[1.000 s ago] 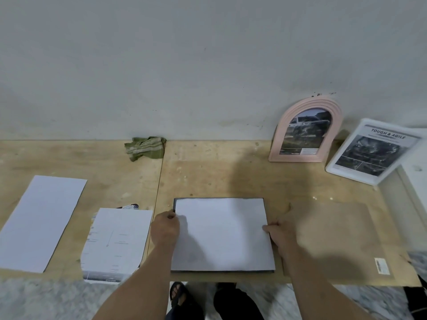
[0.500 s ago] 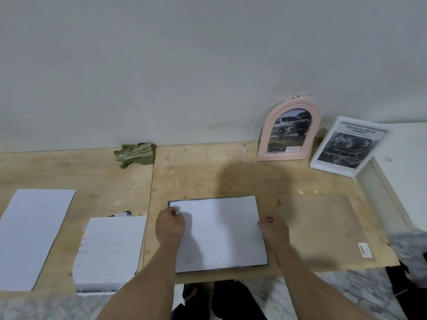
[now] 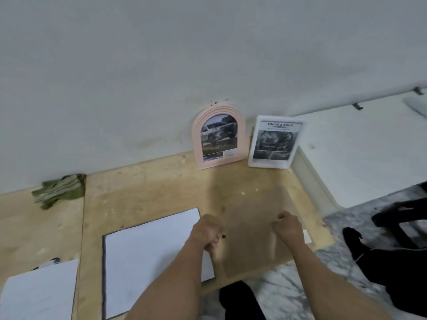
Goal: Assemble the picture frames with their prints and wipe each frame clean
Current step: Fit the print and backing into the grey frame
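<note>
Both hands have left the white sheet [image 3: 152, 250]; left hand [image 3: 208, 232] and right hand [image 3: 287, 227], fingers curled, now sit over the flat brown backing board [image 3: 251, 218] near the plywood counter's [image 3: 143, 188] front edge; grip unclear

Makeshift workshop: plywood worktop [image 3: 143, 190], bare wall [image 3: 161, 65]

A plywood work surface [image 3: 143, 195] of 2 boards runs along the wall. On it lie a crumpled green cloth [image 3: 60, 190] by the wall, a dark frame covered by a white sheet [image 3: 150, 255], a brown backing board [image 3: 254, 227] just beside it, and a stack of white paper [image 3: 39, 292] at the left. A pink arched frame [image 3: 218, 137] and a white rectangular frame [image 3: 275, 142] stand on it, leaning against the wall.
</note>
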